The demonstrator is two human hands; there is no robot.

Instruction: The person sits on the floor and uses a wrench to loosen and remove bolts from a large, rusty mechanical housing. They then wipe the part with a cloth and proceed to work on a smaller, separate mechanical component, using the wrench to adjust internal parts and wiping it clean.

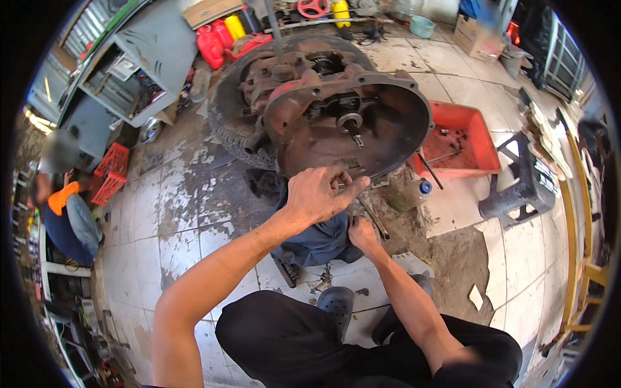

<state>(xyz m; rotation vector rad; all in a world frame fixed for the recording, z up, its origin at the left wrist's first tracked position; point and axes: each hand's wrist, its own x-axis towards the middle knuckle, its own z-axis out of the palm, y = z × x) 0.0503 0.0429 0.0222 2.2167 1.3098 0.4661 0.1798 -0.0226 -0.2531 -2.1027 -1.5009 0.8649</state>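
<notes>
In front of me a rusty gearbox lies with its wide bell housing facing me and a splined shaft sticking out of the middle. Just below the housing's lower rim, my left hand has its fingers curled in toward the thumb; whatever they hold is hidden or too small to name. Lower and to the right, my right hand is closed against the edge of a dark blue cloth, its grip partly hidden. Beside it a metal wrench-like bar slants down from the housing.
The gearbox rests on a tyre. To the right are a red tray with small parts, a blue-capped bottle and a black plastic stool. Another person sits far left by a red crate. The floor tiles are broken near my feet.
</notes>
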